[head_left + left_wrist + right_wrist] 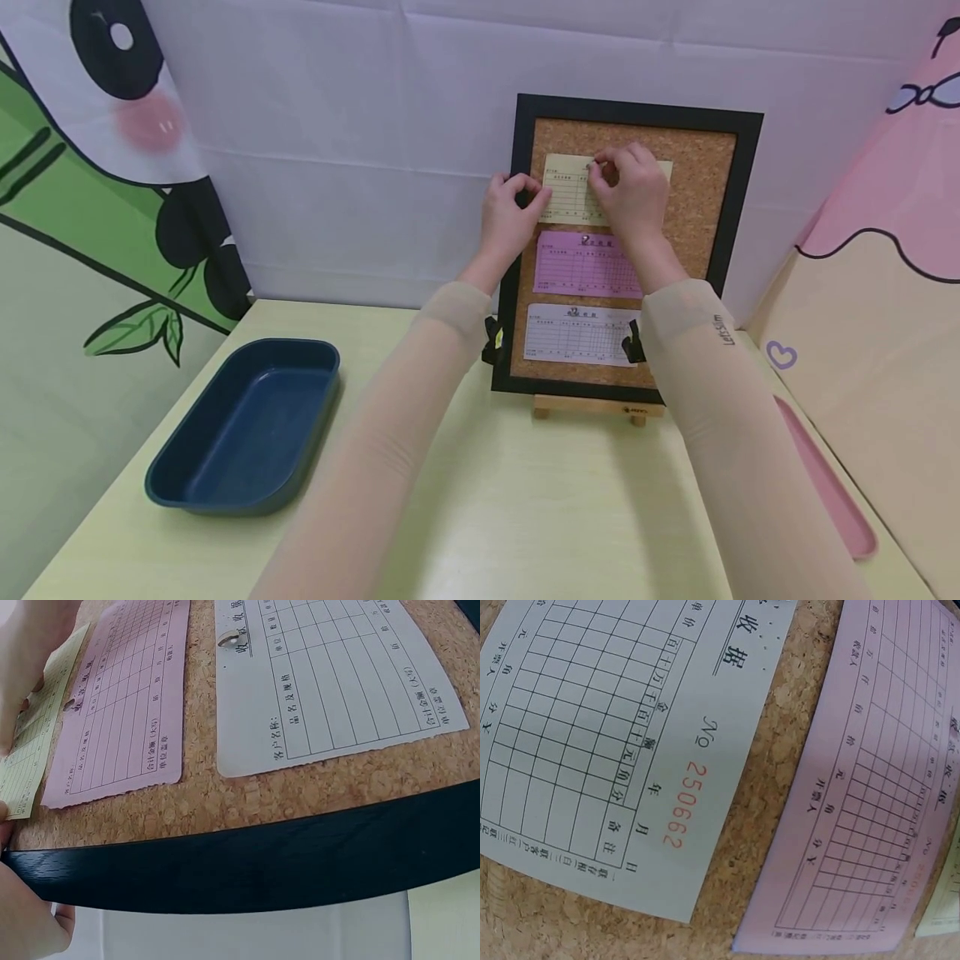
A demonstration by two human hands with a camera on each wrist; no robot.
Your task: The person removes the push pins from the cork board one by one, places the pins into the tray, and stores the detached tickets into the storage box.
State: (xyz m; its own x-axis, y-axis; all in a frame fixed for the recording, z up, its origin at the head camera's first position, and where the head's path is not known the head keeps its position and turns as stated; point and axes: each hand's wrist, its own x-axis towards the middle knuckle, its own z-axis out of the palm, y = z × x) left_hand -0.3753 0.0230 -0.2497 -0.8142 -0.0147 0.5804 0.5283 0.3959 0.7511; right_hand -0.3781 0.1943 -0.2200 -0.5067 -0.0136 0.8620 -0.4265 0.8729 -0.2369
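A yellow receipt slip [564, 193] lies against the upper part of a black-framed cork board [693, 200]. At its left edge my left hand [507, 218] pinches the paper between thumb and forefinger. My right hand [636, 187] is over the slip's top middle, its thumb and fingertips pinching a small pin, mostly hidden by the fingers. Below it hang a pink receipt slip [573, 271] and a white receipt slip [573, 342], each with a pin at its top middle. The left wrist view shows the white slip's pin [229, 639] closely. Neither hand shows in the right wrist view.
The board leans on a small wooden easel [555, 406] at the table's [487, 500] back. A dark blue tray [318, 417] stands at the left, and a pink flat object [828, 483] lies at the right edge. A printed cloth [337, 100] hangs behind.
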